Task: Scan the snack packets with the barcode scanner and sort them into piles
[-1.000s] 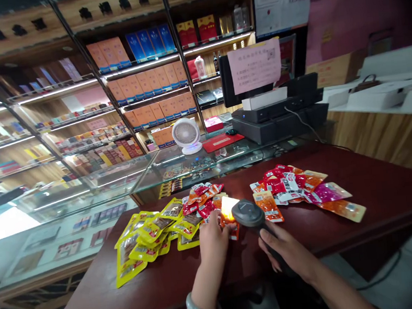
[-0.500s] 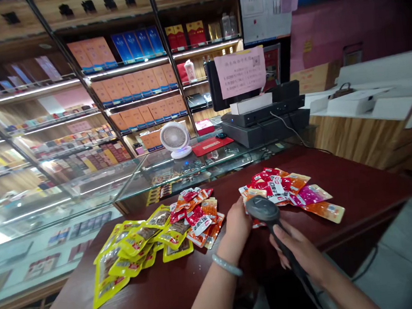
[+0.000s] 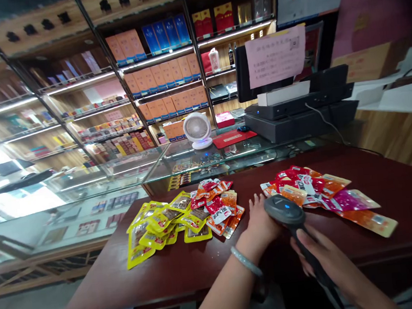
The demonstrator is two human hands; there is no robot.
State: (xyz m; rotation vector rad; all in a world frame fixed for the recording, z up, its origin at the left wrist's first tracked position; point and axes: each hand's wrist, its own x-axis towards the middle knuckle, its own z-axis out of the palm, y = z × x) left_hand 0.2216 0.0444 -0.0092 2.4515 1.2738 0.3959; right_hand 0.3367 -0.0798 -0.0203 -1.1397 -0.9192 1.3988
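Two hands are working close together: the right hand (image 3: 321,255) is gripping the scanner (image 3: 285,210); the left hand (image 3: 263,229) is showing straight fingers — its hidden hold I cannot tell. Being so near, the scanner could be scattering the red-orange packets (image 3: 307,184) at centre right.

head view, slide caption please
Right hand holds a scanner beside the left hand, with yellow packets and red packets on the dark table.

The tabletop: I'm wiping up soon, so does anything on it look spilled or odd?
Tiny pale specks stand out against the dark tabletop near the yellow packets, perhaps crumbs, too small to tell. I see nothing else spilled.
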